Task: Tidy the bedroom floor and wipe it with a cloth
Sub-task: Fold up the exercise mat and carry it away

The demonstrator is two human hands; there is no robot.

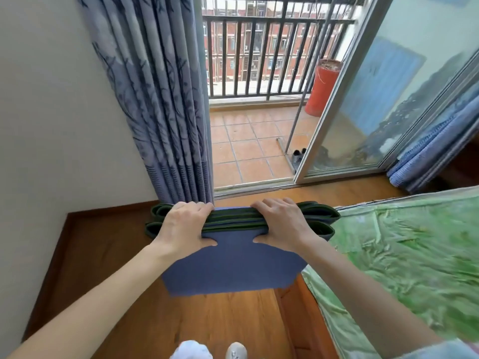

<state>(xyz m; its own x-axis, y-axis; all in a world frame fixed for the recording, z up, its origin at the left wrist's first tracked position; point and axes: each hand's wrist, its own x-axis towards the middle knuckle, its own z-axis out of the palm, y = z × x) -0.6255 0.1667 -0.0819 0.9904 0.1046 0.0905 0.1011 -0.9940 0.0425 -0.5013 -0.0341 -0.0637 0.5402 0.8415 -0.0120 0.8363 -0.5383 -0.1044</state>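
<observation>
In the head view, a person is holding a folded blue mat with dark green edging point(233, 257) up in front of them with both hands. The left hand point(185, 225) is gripping the left part of the stacked folds, fingers curled over the top edge and thumb pressing against the blue face below. The right hand point(283, 224) is gripping the right part in the same way, fingers over the top and thumb on the near face. The looped ends of the folds are sticking out past each hand, and one flat blue panel is hanging down between the forearms, above the brown wooden floor point(103, 255). A grey-blue patterned curtain point(155, 99) is hanging just behind the mat on the left, beside the white wall point(51, 99). To the right, a bed with a shiny green patterned cover point(401, 255) is lying just beside the mat's right end. Beyond, an open sliding glass door point(363, 112) is giving onto a balcony with orange tiles point(246, 141), a dark metal railing point(259, 58) and a red cylindrical bucket point(322, 89). A light shoe tip point(236, 351) is showing at the bottom edge.
</observation>
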